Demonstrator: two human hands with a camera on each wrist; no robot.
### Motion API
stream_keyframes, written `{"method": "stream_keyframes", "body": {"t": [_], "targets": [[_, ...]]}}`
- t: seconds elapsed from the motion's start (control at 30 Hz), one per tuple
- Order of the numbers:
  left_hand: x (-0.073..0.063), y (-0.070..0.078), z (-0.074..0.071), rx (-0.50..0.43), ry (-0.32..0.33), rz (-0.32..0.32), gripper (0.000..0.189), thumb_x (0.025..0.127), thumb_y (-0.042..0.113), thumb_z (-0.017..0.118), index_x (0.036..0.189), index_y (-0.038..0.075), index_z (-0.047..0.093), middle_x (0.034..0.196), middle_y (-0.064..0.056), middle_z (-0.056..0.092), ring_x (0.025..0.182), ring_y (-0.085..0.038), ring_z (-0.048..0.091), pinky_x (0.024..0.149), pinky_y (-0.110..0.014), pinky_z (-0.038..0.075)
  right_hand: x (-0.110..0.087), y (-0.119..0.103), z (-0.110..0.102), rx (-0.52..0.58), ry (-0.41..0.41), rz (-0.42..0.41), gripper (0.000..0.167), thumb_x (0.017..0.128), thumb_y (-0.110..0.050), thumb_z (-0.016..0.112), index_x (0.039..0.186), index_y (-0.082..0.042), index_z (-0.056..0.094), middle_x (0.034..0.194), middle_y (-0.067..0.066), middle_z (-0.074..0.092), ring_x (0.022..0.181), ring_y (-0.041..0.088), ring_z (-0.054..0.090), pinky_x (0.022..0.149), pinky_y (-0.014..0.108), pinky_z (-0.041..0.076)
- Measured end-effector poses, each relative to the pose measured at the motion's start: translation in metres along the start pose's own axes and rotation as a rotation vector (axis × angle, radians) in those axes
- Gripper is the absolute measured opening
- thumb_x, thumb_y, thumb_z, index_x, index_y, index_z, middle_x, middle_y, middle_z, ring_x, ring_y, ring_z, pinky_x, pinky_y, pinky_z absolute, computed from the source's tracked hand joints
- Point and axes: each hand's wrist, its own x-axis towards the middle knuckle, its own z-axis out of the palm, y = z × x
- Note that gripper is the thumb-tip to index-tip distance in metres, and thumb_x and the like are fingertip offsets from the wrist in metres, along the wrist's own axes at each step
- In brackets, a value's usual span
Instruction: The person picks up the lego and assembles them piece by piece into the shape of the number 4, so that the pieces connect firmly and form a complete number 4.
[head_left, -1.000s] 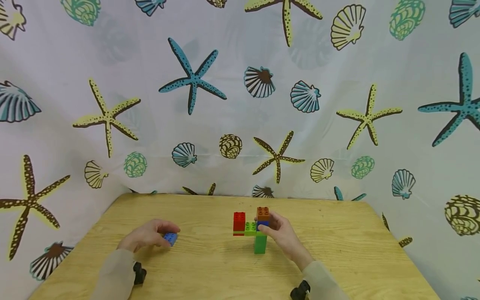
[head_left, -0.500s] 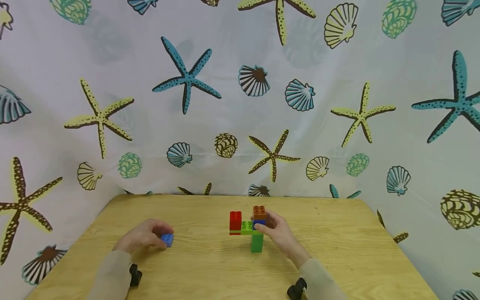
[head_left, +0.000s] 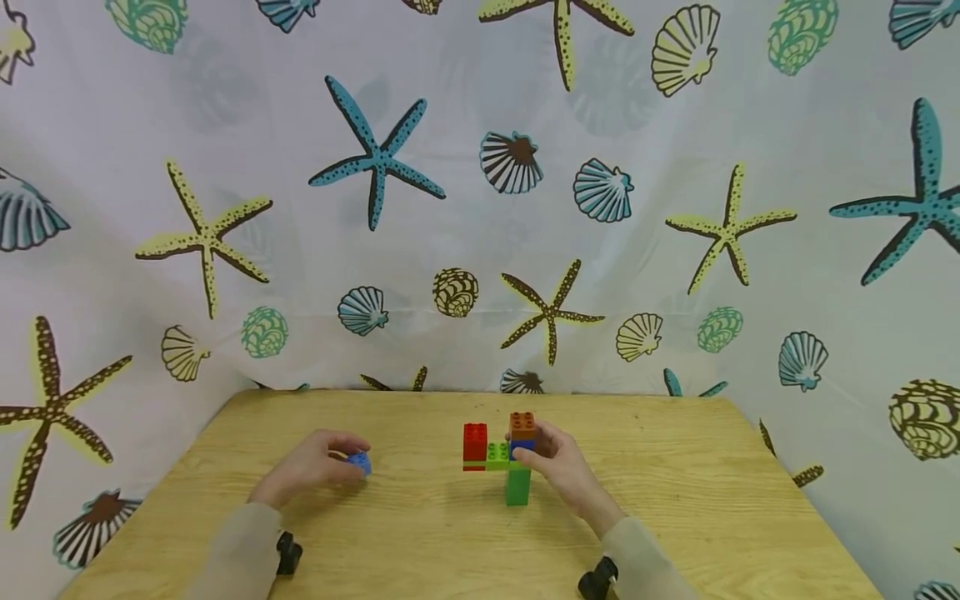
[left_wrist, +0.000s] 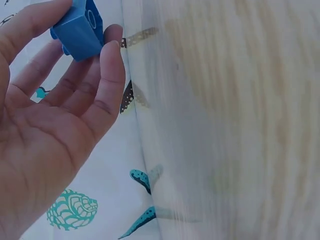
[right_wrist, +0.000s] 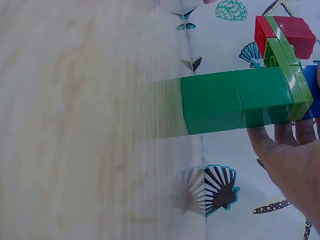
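Note:
My left hand (head_left: 311, 468) pinches a blue toy brick (head_left: 361, 462) between thumb and fingers, left of the middle of the table. In the left wrist view that blue brick (left_wrist: 80, 32) is tilted, its studs facing the palm side and its hollow underside partly showing. On the right, my right hand (head_left: 567, 477) grips an upright toy-brick build around its blue brick (head_left: 520, 451). An orange brick (head_left: 522, 426) tops that column; green bricks (right_wrist: 215, 102) form its base. A light green piece (head_left: 497, 454) reaches left, carrying red bricks (head_left: 475, 442) at its end.
The build's base stands on a light wooden table (head_left: 420, 550). Behind and at both sides hangs a white cloth (head_left: 450, 225) printed with starfish and shells. Black wrist cameras (head_left: 288, 553) sit at both sleeves.
My left hand has moved right and slightly away from me with the blue brick, turning it a little. My right hand stays on the build. The head view has shifted slightly.

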Motion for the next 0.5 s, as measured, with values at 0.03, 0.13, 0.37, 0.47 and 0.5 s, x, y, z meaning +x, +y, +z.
{"method": "stream_keyframes", "body": {"t": [0.03, 0.13, 0.37, 0.47, 0.5], "targets": [[0.001, 0.0, 0.001, -0.002, 0.005, -0.002, 0.054, 0.084, 0.021, 0.077, 0.131, 0.0, 0.059, 0.126, -0.016, 0.06, 0.104, -0.024, 0.059, 0.083, -0.036, 0.054, 0.0, 0.0, 0.0, 0.0, -0.001, 0.001, 0.054, 0.094, -0.023, 0.067, 0.143, -0.009, 0.048, 0.138, 0.015, 0.057, 0.121, 0.02, 0.057, 0.1, 0.03, 0.048], [0.004, 0.001, 0.003, -0.01, 0.02, 0.001, 0.056, 0.085, 0.023, 0.077, 0.132, 0.001, 0.058, 0.126, -0.014, 0.059, 0.102, -0.023, 0.059, 0.082, -0.036, 0.054, 0.0, 0.002, 0.0, 0.005, -0.008, -0.005, 0.054, 0.094, -0.024, 0.067, 0.142, -0.009, 0.048, 0.138, 0.015, 0.057, 0.121, 0.019, 0.057, 0.099, 0.028, 0.049], [0.003, 0.011, 0.006, -0.05, 0.065, 0.06, 0.052, 0.092, 0.028, 0.07, 0.133, -0.001, 0.057, 0.118, -0.016, 0.061, 0.096, -0.022, 0.06, 0.081, -0.043, 0.056, 0.001, 0.001, 0.0, 0.007, -0.005, -0.012, 0.055, 0.092, -0.029, 0.069, 0.141, -0.012, 0.05, 0.137, 0.012, 0.059, 0.121, 0.018, 0.058, 0.099, 0.027, 0.049], [0.0, 0.015, 0.008, -0.05, 0.109, 0.071, 0.051, 0.092, 0.032, 0.069, 0.132, 0.002, 0.059, 0.115, -0.013, 0.064, 0.095, -0.021, 0.06, 0.08, -0.042, 0.056, 0.001, 0.001, 0.001, 0.006, -0.005, -0.004, 0.056, 0.092, -0.03, 0.069, 0.141, -0.012, 0.05, 0.137, 0.011, 0.059, 0.121, 0.019, 0.057, 0.099, 0.028, 0.049], [0.0, 0.016, 0.009, -0.052, 0.126, 0.073, 0.05, 0.092, 0.033, 0.07, 0.131, 0.004, 0.059, 0.115, -0.012, 0.064, 0.095, -0.021, 0.06, 0.079, -0.041, 0.056, 0.001, 0.001, 0.001, 0.004, -0.006, -0.001, 0.056, 0.092, -0.03, 0.069, 0.141, -0.012, 0.05, 0.137, 0.011, 0.059, 0.121, 0.019, 0.057, 0.099, 0.028, 0.049]]}}
